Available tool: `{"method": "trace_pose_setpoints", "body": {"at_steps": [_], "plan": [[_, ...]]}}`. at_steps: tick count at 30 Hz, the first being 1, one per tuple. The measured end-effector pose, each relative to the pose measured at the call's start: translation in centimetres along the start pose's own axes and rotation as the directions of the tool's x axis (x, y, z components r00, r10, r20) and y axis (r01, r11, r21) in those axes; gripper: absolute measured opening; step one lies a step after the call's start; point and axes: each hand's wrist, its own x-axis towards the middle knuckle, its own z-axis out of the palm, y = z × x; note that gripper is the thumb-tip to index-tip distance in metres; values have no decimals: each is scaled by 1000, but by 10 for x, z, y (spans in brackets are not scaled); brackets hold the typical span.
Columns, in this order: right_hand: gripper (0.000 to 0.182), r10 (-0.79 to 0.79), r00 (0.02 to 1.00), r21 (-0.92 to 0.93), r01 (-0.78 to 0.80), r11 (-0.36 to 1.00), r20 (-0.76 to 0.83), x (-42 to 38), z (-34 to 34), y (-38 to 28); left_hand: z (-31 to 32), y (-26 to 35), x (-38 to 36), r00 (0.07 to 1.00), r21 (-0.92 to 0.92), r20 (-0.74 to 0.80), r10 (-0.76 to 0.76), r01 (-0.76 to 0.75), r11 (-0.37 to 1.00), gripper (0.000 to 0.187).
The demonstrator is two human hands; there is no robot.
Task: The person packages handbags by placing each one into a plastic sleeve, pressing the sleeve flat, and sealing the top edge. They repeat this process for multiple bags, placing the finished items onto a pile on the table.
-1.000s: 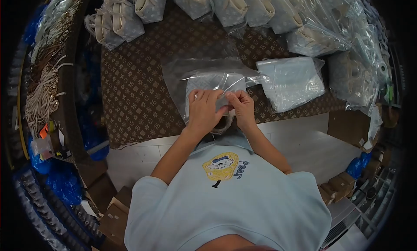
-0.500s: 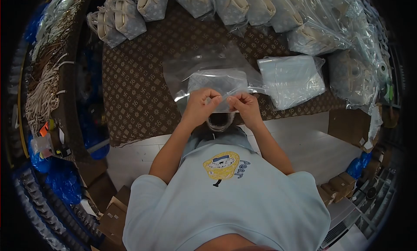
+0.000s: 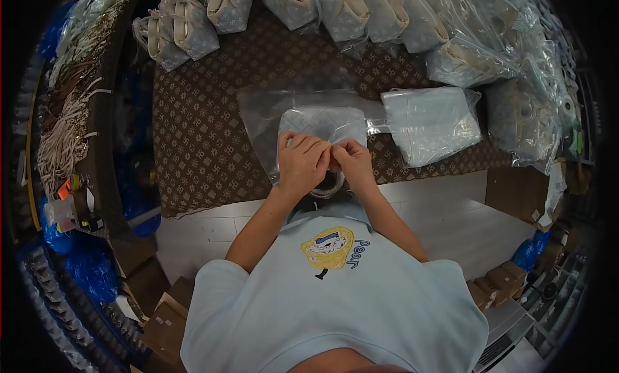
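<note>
A pale patterned handbag lies in front of me at the table's near edge, its looped handle hanging toward my body. Clear plastic bag film spreads around and over it. My left hand is closed at the near side of the handbag, its thumb and fingertips pinching the film. Right against it, my right hand pinches too, fingertips touching the left ones. The exact bit of film between the fingers is hidden.
A stack of flat clear plastic bags lies to the right on the brown patterned tabletop. Several wrapped handbags line the back and right side. Straps hang on a rack at left; cardboard boxes stand below at right.
My hands have come together, the right one moving left until the fingertips meet. My left hand has turned so its back shows more. The film over the handbag has shifted.
</note>
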Motion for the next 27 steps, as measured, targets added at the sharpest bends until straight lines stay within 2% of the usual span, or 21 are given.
{"method": "trace_pose_setpoints", "body": {"at_steps": [1, 3, 4, 6, 7, 8, 9, 10, 11, 13, 14, 18, 21, 22, 23, 24, 26, 27], "plan": [[16, -5, 1000, -10, 5, 1000, 3, 4, -3, 2, 2, -3, -5, 1000, 18, -3, -7, 7, 1000, 10], [18, 84, 996, -126, -88, 988, -35, 9, -10, 16, -2, 1, -5, 1000, 37, -5, -27, 28, 999, 10], [18, 81, 996, -125, -84, 989, -30, 11, -14, 20, -11, 4, 7, 996, 37, -84, -13, 16, 999, 10], [15, 124, 992, -466, -119, 877, -21, 6, -30, 24, -16, 1, 15, 983, 44, -181, -15, 23, 999, 10], [13, 41, 997, -551, -3, 834, 58, -8, -27, 12, -17, -7, 17, 989, 102, -146, -35, 50, 994, 11], [13, 50, 997, -549, -10, 836, 59, -26, -21, 0, -20, -10, 14, 994, 155, -88, -58, 71, 985, 12], [13, -262, 953, -717, 290, 634, 153, -38, -14, -23, -21, -12, 13, 994, 160, -96, -53, 68, 985, 12], [15, -514, 802, -804, 506, 313, 304, -43, -9, -40, -22, -12, 11, 997, 158, -57, -47, 56, 986, 13], [15, -511, 806, -804, 500, 320, 298, -42, -2, -50, -24, -9, 5, 999, 151, -3, -49, 49, 987, 14], [18, -714, 557, -840, 536, -83, 425, -24, 10, -67, -28, 0, 2, 999, 132, 30, -17, 13, 991, 14], [15, -646, 603, -846, 518, -130, 468, -12, 3, -62, -30, 1, 3, 999, 119, 48, 22, -28, 992, 14], [11, -554, 632, -803, 583, -121, 542, 0, -12, -63, -43, -10, -7, 993, 190, 121, 10, -34, 981, 13], [9, -531, 638, -805, 572, -160, 558, 8, -28, -70, -56, -29, -16, 984, 343, 162, -80, 20, 939, 12], [9, -515, 663, -827, 526, -196, 544, 14, -36, -70, -63, -37, -19, 984, 344, 160, -80, 21, 939, 12], [8, -499, 686, -844, 482, -235, 530, 20, -44, -72, -72, -48, -22, 978, 431, 157, -139, 59, 900, 11], [8, -500, 682, -842, 486, -236, 534, 25, -52, -78, -79, -57, -24, 970, 515, 149, -194, 92, 852, 9], [9, -474, 775, -908, 352, -226, 418, 34, -65, -90, -84, -74, -28, 957, 571, 168, -236, 101, 815, 6], [9, -477, 774, -909, 350, -226, 416, 41, -64, -90, -84, -78, -28, 940, 621, 188, -284, 110, 776, 7]]}}
